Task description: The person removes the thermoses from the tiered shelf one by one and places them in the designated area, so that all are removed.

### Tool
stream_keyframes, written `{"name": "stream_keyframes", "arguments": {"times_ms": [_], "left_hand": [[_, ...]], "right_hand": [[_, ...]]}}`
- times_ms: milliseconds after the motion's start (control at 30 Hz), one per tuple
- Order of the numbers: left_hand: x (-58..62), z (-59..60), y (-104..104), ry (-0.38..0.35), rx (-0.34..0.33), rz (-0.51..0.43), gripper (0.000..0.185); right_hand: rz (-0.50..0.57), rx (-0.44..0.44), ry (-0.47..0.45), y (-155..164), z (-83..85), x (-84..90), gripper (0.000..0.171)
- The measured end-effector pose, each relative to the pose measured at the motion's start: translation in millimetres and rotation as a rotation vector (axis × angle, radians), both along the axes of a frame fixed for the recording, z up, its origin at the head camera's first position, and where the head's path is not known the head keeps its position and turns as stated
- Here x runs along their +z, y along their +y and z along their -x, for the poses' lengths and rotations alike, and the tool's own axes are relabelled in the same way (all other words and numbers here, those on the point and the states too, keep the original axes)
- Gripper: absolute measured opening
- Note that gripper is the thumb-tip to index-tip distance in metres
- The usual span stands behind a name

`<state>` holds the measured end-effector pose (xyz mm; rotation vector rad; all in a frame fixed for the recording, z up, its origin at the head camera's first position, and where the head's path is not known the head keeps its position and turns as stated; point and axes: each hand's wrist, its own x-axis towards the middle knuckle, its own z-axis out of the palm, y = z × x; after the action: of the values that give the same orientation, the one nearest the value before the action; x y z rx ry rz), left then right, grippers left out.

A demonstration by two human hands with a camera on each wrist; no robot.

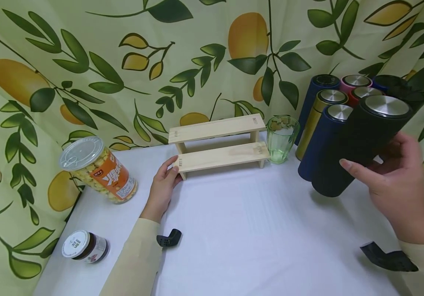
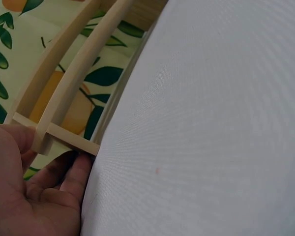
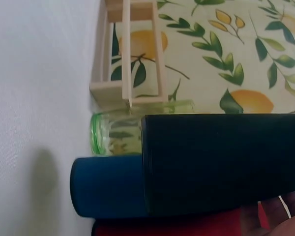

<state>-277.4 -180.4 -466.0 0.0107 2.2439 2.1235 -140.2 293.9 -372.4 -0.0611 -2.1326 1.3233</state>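
My right hand [image 1: 400, 185] grips a black thermos flask [image 1: 356, 144] with a steel lid, thumb on its near side. In the right wrist view the black flask [image 3: 221, 164] is raised off the table, in front of a blue flask [image 3: 110, 187]. My left hand [image 1: 161, 191] holds the left end of a two-step wooden rack [image 1: 223, 156], at the lower step. The left wrist view shows the thumb and fingers at the rack's end bar [image 2: 71, 137]. A green glass tumbler [image 1: 280, 139] stands at the rack's right end.
Several flasks crowd the right back, among them a gold one [image 1: 313, 123] and a red one [image 3: 187, 223]. A popcorn tub [image 1: 102, 170] and a dark jam jar [image 1: 86, 246] stand on the left. Behind the white-covered table [image 1: 249, 230] hangs a fruit-patterned curtain [image 1: 130, 86].
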Motion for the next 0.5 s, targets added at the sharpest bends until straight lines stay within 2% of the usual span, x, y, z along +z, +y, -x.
{"name": "stream_keyframes", "arguments": {"times_ms": [500], "left_hand": [[-0.9, 1.6, 0, 0.010, -0.012, -0.031, 0.047]], "right_hand": [[0.008, -0.205, -0.104, 17, 6.1, -4.3, 0.085]]}}
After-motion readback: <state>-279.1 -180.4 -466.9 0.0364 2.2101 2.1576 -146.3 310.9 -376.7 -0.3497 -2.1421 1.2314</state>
